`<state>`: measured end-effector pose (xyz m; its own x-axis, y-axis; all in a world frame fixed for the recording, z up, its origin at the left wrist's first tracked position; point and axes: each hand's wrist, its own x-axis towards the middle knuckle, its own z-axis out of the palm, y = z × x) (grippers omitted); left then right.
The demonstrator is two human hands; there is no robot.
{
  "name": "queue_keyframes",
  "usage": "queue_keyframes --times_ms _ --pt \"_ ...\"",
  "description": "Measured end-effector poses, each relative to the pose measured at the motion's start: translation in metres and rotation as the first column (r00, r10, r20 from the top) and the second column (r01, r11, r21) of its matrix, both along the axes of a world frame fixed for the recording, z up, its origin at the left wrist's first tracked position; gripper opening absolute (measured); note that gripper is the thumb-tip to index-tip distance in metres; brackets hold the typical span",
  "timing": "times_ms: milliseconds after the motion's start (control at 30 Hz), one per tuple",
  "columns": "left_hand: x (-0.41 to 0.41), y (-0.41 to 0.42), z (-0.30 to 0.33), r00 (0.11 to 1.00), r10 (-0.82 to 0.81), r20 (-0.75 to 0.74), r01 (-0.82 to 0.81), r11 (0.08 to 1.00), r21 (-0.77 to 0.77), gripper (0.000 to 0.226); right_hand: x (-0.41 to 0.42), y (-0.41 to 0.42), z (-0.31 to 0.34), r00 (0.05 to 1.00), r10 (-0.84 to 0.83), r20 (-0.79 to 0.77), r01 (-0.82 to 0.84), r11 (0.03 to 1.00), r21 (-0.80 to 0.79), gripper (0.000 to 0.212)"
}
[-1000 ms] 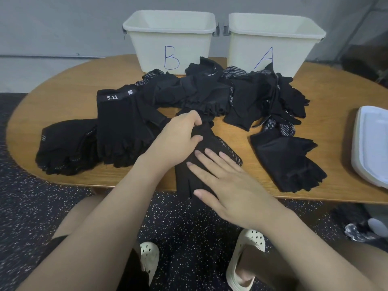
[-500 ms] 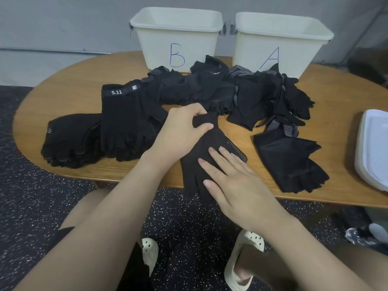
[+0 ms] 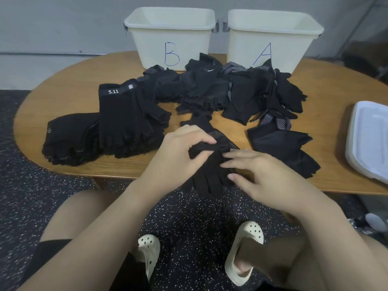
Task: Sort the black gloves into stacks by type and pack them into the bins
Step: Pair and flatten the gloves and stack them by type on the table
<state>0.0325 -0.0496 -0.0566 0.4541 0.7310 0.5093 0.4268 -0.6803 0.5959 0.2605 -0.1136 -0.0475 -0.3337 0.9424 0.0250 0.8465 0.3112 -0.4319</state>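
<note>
the left hand is pinching a fold of the black glove at the table edge while the right hand is resting spread fingers on it.

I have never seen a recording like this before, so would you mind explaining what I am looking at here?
There is no machine: a person wears a camera on the head, looking down at their own two bare hands and a wooden table. At the back stand two white bins, marked B and A. In front of them lies a loose pile of black gloves, with sorted stacks at the left and one at the right. A white lid lies at the far right. The left hand pinches the folded cuff of a full-fingered glove at the near edge, while the right hand rests its fingers on it.
</note>
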Motion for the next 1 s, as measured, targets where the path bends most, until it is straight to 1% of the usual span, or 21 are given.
queue_keyframes --times_ms 67,167,267,333,467,500,567,633,700,767,833,933,1000 --pt "-0.002 -0.009 -0.003 0.999 -0.015 -0.028 0.015 1.0 0.011 0.017 0.006 0.002 0.0 0.999 -0.024 -0.027 0.023 1.0 -0.017 0.033" --pt "-0.004 -0.018 -0.007 0.998 -0.03 -0.057 0.031 0.999 0.022 0.018 0.006 0.003 0.002 0.998 -0.052 -0.022 0.051 0.998 -0.046 0.027" --pt "-0.006 -0.024 -0.011 0.99 -0.059 -0.128 0.063 0.998 0.024 0.017 0.003 0.003 0.001 0.997 -0.048 -0.062 0.046 0.998 -0.046 0.022" --pt "-0.005 -0.027 -0.014 0.979 -0.084 -0.186 0.085 0.996 -0.001 0.019 0.003 0.005 -0.001 0.997 -0.047 -0.061 0.044 0.998 -0.05 0.023" --pt "-0.009 -0.028 -0.017 0.963 -0.116 -0.244 0.105 0.993 -0.057 0.024 0.005 0.005 -0.003 0.996 -0.078 -0.035 0.077 0.997 -0.027 0.027" --pt "-0.009 -0.028 -0.016 0.96 -0.124 -0.251 0.11 0.992 -0.068 0.029 0.004 0.005 -0.004 0.995 -0.09 -0.05 0.089 0.996 -0.011 0.024" --pt "-0.009 -0.029 -0.015 0.97 -0.109 -0.217 0.093 0.992 -0.082 0.035 0.002 0.005 -0.004 0.989 -0.11 -0.095 0.118 0.989 0.091 0.017" --pt "-0.006 -0.031 -0.013 0.985 -0.037 -0.167 0.032 0.999 -0.037 0.029 -0.001 0.006 -0.002 0.977 -0.134 -0.165 0.169 0.961 0.221 0.018" --pt "-0.001 -0.032 -0.012 0.979 0.074 -0.191 -0.069 0.997 0.033 0.029 -0.007 0.006 -0.002 0.968 -0.149 -0.2 0.206 0.931 0.301 0.019" --pt "0.002 -0.032 -0.014 0.948 0.135 -0.289 -0.129 0.991 0.042 0.043 -0.016 0.005 -0.005 0.978 -0.142 -0.152 0.183 0.935 0.304 0.032" --pt "0.001 -0.034 -0.019 0.91 0.114 -0.399 -0.12 0.993 0.01 0.057 -0.028 0.004 -0.01 0.991 -0.104 -0.079 0.12 0.963 0.241 0.045" --pt "-0.002 -0.036 -0.029 0.842 0.087 -0.532 -0.112 0.994 -0.014 0.064 -0.038 0.005 -0.023 0.997 -0.043 0.066 0.036 0.993 0.112 0.064" --pt "-0.003 -0.036 -0.031 0.812 0.098 -0.576 -0.119 0.993 0.001 0.065 -0.038 0.005 -0.029 0.99 -0.02 0.137 0.013 0.998 0.053 0.07"
